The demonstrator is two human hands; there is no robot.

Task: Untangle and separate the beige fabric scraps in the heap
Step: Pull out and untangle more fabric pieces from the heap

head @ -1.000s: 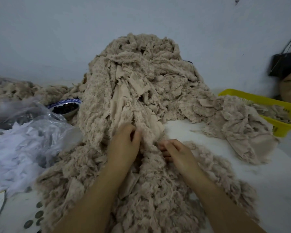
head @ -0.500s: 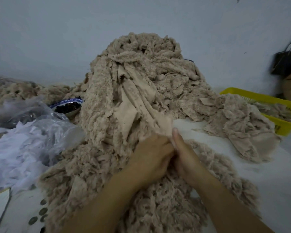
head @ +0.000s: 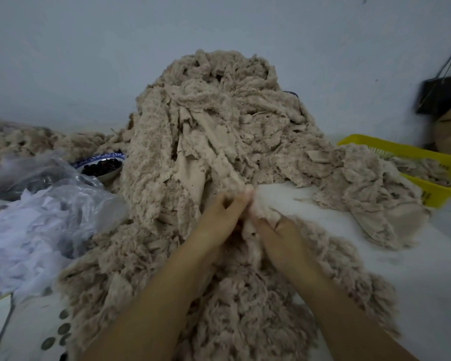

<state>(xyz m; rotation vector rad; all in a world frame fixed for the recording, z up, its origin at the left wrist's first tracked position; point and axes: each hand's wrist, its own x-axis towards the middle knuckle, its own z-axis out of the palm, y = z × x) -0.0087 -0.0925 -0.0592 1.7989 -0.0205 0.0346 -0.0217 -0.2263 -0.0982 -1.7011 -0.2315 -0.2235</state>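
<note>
heap: the heap of beige fabric scraps (head: 219, 113) stands as a tall mound in the middle of the white table (head: 401, 269), its skirt spreading under both forearms.
piece in hand: a beige scrap (head: 264, 213) at the foot of the mound, on its right side, caught between the two hands.
left hand: the left hand (head: 216, 222) has curled fingers, with fingertips (head: 241, 198) pressed to the thumb, pinching the scrap's upper end where it meets the mound.
right hand: the right hand (head: 284, 238) lies just beside it, a little nearer the person, fingers curled round the scrap's lower fold; the thumb is hidden.
one piece or two: cannot tell; blur hides the edges at the pinch.
key relation: the scrap's long axis seems to run from the pinch up and leftward into the mound, in line with the smooth bands (head: 193, 168) hanging down its face. the left hand is nearer the mound, the right hand nearer bare table.
likely next move: a pull apart, the right hand drawing toward bare table while the left hand holds the root.
risk: a tangled strip may drag the mound's face down with it.
progress: early, i judge; most of the heap lies knotted together.
nearby: a smaller beige pile (head: 362, 183) spills over a yellow basket (head: 375, 147) at right; a clear plastic bag (head: 71, 199) and a blue-rimmed bowl (head: 89, 162) sit at left.
</note>
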